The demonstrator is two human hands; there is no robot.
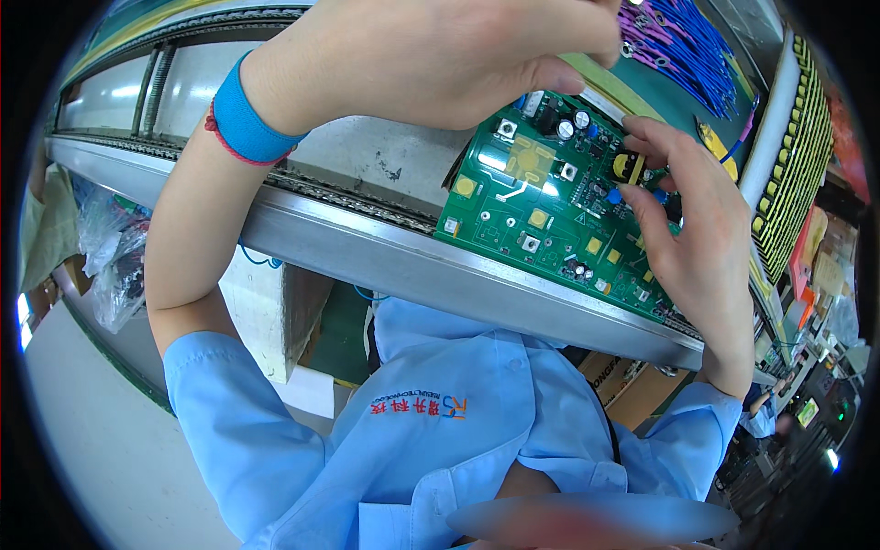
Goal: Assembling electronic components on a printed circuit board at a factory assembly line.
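A green circuit board (495, 206) with capacitors, yellow pads and metal terminals lies on the conveyor rails in front of me. My right hand (692, 197) is at the board's right part, with thumb and fingers closed around a small black-and-yellow transformer (628, 167). My left hand (486, 60), with a blue wristband (247, 115), reaches across above the board's far left edge. Its thumb shows over the board and the fingers are curled, partly cut off by the upper edge. What they hold, if anything, is hidden.
The conveyor's metal rail (367, 243) runs across in front of me. Blue and purple wires with ring terminals (683, 50) lie at the far right. A rack of yellow-and-black parts (788, 165) stands to the right. Clear plastic bags (110, 252) hang at the left.
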